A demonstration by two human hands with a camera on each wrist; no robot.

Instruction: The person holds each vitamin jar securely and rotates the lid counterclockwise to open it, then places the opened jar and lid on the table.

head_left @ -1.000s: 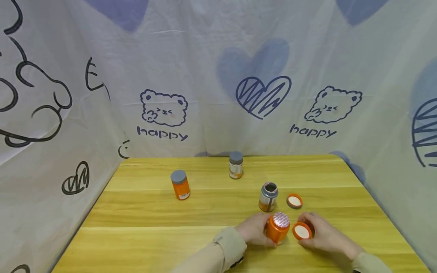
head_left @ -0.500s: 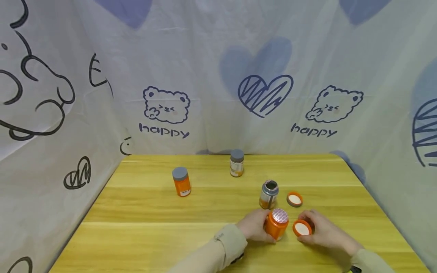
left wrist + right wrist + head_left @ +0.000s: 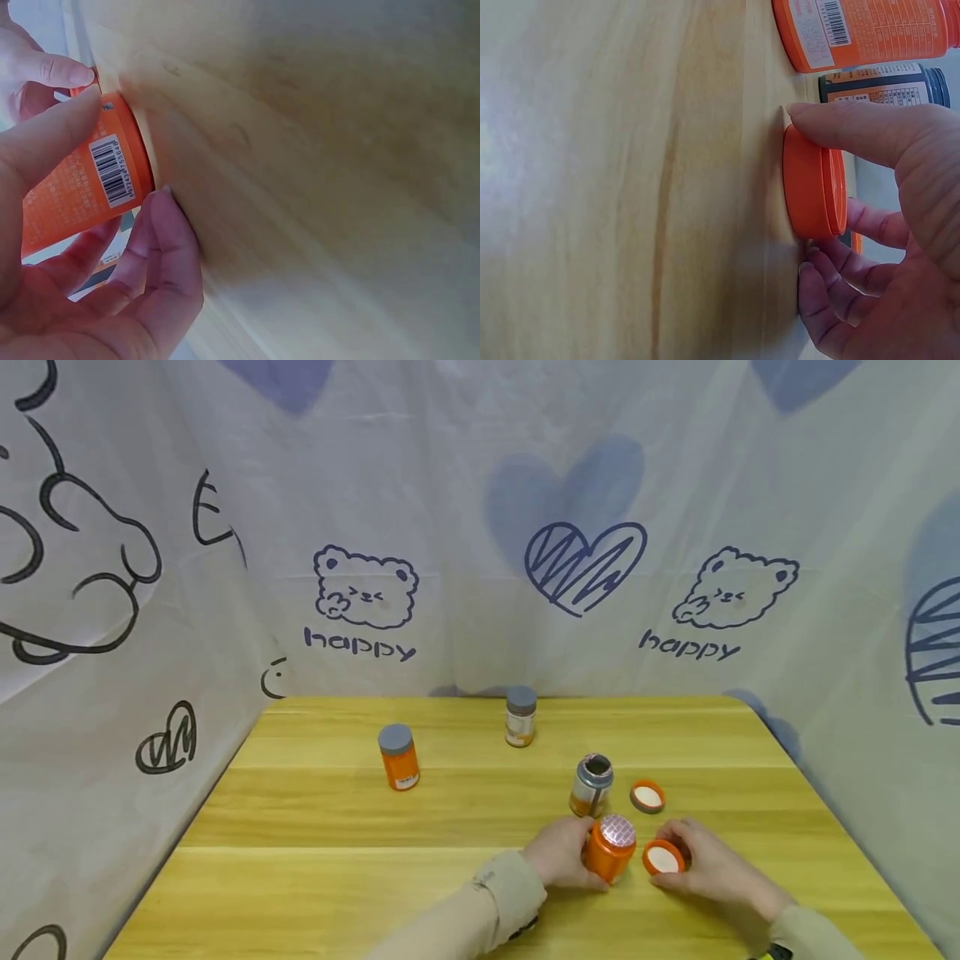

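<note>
Near the table's front right, my left hand (image 3: 561, 855) grips an orange bottle (image 3: 609, 858) from its left side, thumb and fingers curled round it. A patterned silvery seal covers its mouth, and a barcode label shows in the left wrist view. Just to the right, my right hand (image 3: 708, 866) pinches an orange lid (image 3: 810, 182) by its rim; it lies on the table with the white inner face up. Behind the held bottle stands a grey-necked bottle (image 3: 591, 787) with its mouth uncovered. Next to that, another orange-rimmed lid (image 3: 647, 797) lies white side up.
An orange bottle with a grey lid (image 3: 398, 758) stands at the left of the wooden table (image 3: 315, 827). A small white-and-orange labelled bottle with a grey lid (image 3: 521, 717) is near the back edge. A printed cloth (image 3: 465, 510) hangs behind the table.
The head view has shifted slightly, so everything sits a little higher in the picture. Both hands keep their hold on the orange bottle and the lid, with hardly any movement.
</note>
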